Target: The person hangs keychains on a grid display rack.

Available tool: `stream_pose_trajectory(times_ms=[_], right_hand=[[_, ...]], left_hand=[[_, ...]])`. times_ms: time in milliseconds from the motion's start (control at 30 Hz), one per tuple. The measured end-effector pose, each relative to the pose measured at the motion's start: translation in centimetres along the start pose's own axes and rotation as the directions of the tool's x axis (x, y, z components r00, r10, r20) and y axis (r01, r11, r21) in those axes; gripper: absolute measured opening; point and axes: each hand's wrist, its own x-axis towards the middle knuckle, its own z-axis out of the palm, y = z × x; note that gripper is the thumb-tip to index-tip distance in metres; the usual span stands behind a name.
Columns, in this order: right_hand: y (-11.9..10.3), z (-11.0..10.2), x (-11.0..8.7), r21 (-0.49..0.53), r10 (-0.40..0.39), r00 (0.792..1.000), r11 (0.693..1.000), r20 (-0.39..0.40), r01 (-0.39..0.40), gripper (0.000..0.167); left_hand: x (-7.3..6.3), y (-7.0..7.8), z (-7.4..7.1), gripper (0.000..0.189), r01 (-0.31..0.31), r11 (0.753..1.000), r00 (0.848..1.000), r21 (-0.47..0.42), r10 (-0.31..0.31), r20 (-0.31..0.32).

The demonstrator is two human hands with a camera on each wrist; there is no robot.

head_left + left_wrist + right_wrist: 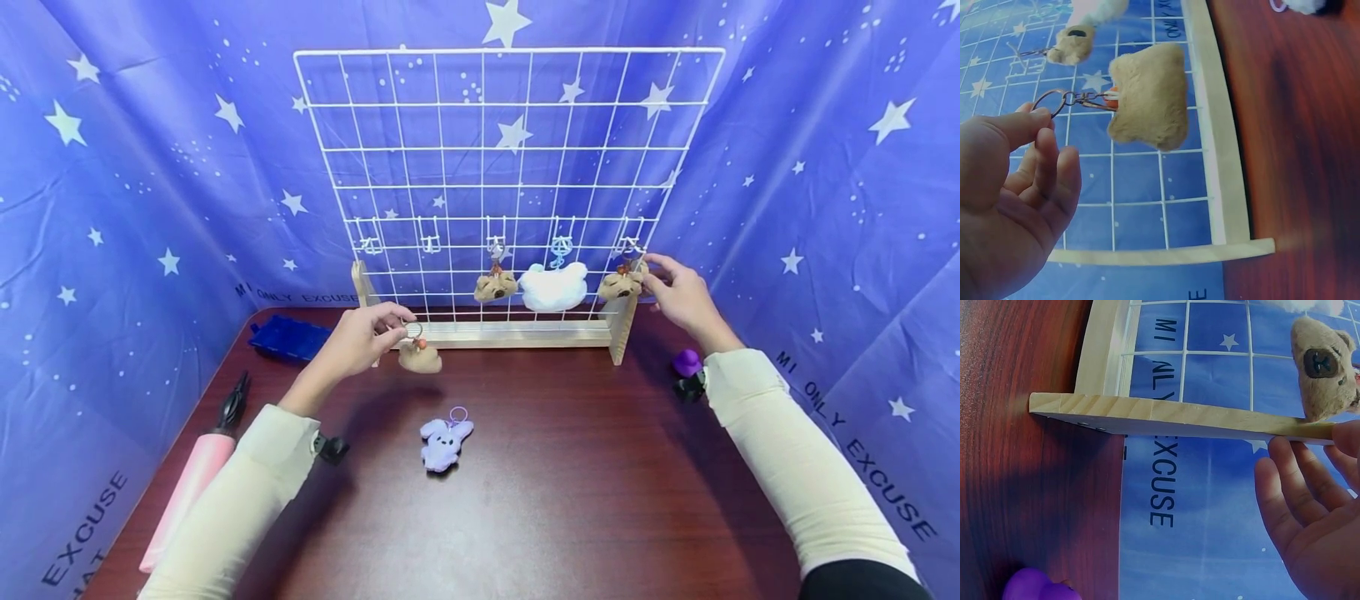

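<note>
My left hand (367, 337) pinches the metal ring of a tan plush keychain (420, 357), which dangles in front of the rack's left end. At the right end of the white wire grid rack (507, 148), my right hand (684, 296) holds the top of the wooden side post (1179, 412), its fingertips right beside a hanging brown bear-like plush keychain (619, 286). A similar brown plush (495, 287) and a white fluffy one (553, 287) hang from hooks farther left. The two leftmost hooks (431, 243) carry nothing.
A lilac bunny plush keychain (442, 444) lies on the dark wooden table (570, 475). Left are a pink hand pump (191, 483) and a blue tray (288, 337). A small purple object (686, 362) stands near my right wrist. Starry blue cloth (150, 167) encloses the table.
</note>
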Motion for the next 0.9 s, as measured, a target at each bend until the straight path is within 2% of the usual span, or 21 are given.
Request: stream_pose_trajectory(times_ms=[133, 500, 667, 800, 900], right_hand=[[0.2, 0.1, 0.0, 0.000, -0.007, 1.000, 1.000, -0.002, 0.007, 0.049], [0.5, 0.0, -0.1, -0.001, -0.008, 1.000, 1.000, 0.009, 0.008, 0.050], [0.4, 0.1, -0.1, -0.016, -0.018, 1.000, 1.000, 0.005, 0.019, 0.049], [0.4, 0.0, 0.0, -0.031, -0.015, 1.000, 0.999, 0.002, 0.015, 0.049], [0.4, 0.0, 0.1, -0.037, -0.014, 1.000, 0.999, 0.004, 0.014, 0.049]], left_hand=[[0.9, 0.3, 0.0, 0.018, -0.014, 1.000, 0.999, -0.006, 0.013, -0.046], [3.3, 1.8, -0.3, 0.021, 0.036, 0.995, 0.991, -0.090, -0.047, -0.127], [4.3, 2.3, -0.6, 0.022, 0.020, 0.990, 0.983, -0.137, -0.044, -0.178], [5.2, 2.8, -0.9, 0.021, 0.003, 0.987, 0.970, -0.159, -0.041, -0.238], [5.8, 3.0, -1.0, 0.021, 0.021, 0.985, 0.965, -0.171, -0.065, -0.255]])
